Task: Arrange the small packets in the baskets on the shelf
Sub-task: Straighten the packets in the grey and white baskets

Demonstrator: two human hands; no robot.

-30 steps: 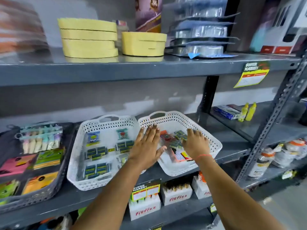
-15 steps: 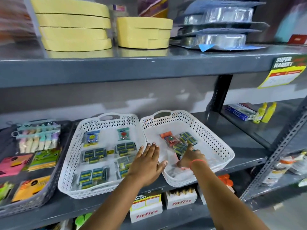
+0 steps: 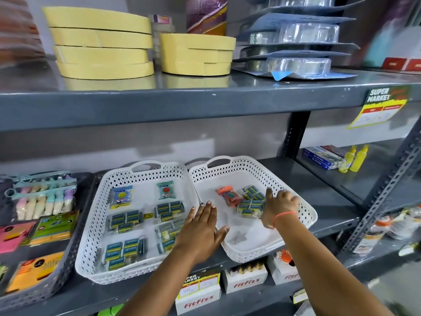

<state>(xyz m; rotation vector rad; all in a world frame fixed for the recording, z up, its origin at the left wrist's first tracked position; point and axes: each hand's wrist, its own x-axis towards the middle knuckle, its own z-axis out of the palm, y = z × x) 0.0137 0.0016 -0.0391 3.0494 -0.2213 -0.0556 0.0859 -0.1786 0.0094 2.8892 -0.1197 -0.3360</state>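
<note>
The left hand [image 3: 200, 231], fingers spread flat, braces the two baskets' adjoining rims, while the right hand [image 3: 279, 206], grip unclear, reaches the clustered packets [image 3: 250, 201].

We see two white perforated baskets side by side on the grey shelf [image 3: 330, 201]: the left basket [image 3: 95, 224] holds spread-out small packets [image 3: 125, 218], the right basket [image 3: 303, 215] a clustered few [image 3: 249, 204].

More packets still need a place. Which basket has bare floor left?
The right basket: bare along its back wall and at its front, near the left hand. Packets bunch by the right hand. The left basket is crowded.
</note>
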